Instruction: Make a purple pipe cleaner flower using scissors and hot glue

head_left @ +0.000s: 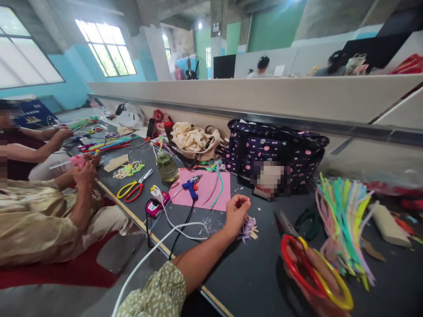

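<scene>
My left hand (235, 216) hovers over a small pile of short lilac and cream strip clippings (249, 229). Its thumb and fingertips are pinched together; whatever may be between them is too small to make out. At the lower right, my right hand (320, 266) has its fingers through the loops of scissors (284, 251) with one red and one yellow handle. The blades point up and left, away from me. Beside them stands a bundle of fuzzy pastel craft stems (346, 224) in pink, green, yellow and lilac.
A pink sheet (221, 180) bears a blue glue gun (191, 189) and loose stems. Nearby are a pink power strip (155, 206), white cable (145, 259), bottle (167, 167), second scissors (135, 187) and dark patterned bag (274, 149). Co-workers sit at left; one's hands (84, 169) hold something pink.
</scene>
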Tool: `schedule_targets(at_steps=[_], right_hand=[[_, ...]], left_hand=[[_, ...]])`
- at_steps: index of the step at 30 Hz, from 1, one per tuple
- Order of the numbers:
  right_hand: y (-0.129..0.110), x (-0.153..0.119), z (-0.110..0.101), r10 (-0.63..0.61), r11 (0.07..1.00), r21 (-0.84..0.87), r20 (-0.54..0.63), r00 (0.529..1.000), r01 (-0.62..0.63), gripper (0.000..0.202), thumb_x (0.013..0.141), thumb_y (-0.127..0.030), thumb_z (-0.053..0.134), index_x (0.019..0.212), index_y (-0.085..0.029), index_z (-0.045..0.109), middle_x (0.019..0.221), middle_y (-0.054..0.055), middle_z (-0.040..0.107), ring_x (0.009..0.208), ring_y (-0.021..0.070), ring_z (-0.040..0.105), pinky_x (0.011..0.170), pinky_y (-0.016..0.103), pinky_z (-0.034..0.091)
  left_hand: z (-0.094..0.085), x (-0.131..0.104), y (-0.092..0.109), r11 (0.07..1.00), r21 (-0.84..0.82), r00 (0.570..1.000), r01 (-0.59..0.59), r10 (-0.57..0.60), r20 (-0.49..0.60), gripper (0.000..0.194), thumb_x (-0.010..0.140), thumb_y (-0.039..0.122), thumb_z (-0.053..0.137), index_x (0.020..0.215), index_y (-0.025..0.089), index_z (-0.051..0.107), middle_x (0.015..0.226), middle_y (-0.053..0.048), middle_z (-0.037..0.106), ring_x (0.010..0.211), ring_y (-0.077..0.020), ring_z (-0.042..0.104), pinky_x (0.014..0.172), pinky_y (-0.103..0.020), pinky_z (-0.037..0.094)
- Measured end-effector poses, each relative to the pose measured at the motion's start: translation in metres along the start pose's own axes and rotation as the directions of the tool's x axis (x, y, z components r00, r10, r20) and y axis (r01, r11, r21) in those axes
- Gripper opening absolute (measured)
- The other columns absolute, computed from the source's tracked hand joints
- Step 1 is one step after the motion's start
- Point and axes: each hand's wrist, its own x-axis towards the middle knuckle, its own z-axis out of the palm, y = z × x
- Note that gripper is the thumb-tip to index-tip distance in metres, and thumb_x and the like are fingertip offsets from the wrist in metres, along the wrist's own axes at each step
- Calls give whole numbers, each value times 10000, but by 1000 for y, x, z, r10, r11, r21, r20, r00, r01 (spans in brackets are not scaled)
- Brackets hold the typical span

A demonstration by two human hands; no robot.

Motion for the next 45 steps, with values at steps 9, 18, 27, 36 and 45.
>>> schedule_targets(at_steps=[9, 18, 27, 36, 45], right_hand=[[-11, -3, 12, -22, 993, -117, 65, 998, 29, 588, 710, -382, 736, 1228, -253, 491, 834, 35, 617, 595, 171, 581, 451, 299, 494], [-7, -8, 11, -240, 854, -460, 69, 968, 244, 605, 802, -462, 627, 1339, -263, 432, 881, 39, 623, 530, 120, 535, 395, 233, 429], [9, 5, -13, -433, 299, -930, 69, 899, 216, 488, 732, -547, 629, 1075, -221, 511, 927, 92, 713, 774, 238, 700, 631, 301, 536], [5, 9, -11, -526, 96, -984, 81, 846, 154, 491, 752, -669, 532, 951, -221, 566, 753, 69, 698, 632, 228, 675, 536, 284, 484], [13, 12, -12, -553, -42, -981, 182, 813, 191, 615, 772, -755, 447, 1002, -206, 603, 714, 40, 679, 594, 202, 661, 516, 270, 459]], left_hand=[[0, -1, -5, 990, -80, 992, 119, -116, 39, 298, 615, 355, 791, 775, 142, 656, 652, 22, 561, 561, -68, 453, 551, -202, 367], [0, 0, -3, 950, -211, 973, 228, -219, 66, 348, 569, 354, 819, 785, 140, 650, 673, 17, 594, 519, -53, 488, 542, -201, 430], [1, -1, 0, 924, -245, 955, 294, -295, 32, 355, 528, 304, 833, 776, 136, 644, 652, 17, 594, 514, -55, 504, 531, -196, 438], [0, 1, -3, 949, -209, 971, 235, -237, 15, 310, 568, 312, 812, 770, 141, 651, 614, 31, 574, 495, -59, 491, 532, -207, 430], [1, -1, 2, 956, -197, 976, 218, -218, 25, 311, 585, 329, 812, 780, 144, 655, 614, 29, 569, 508, -60, 494, 534, -198, 434]])
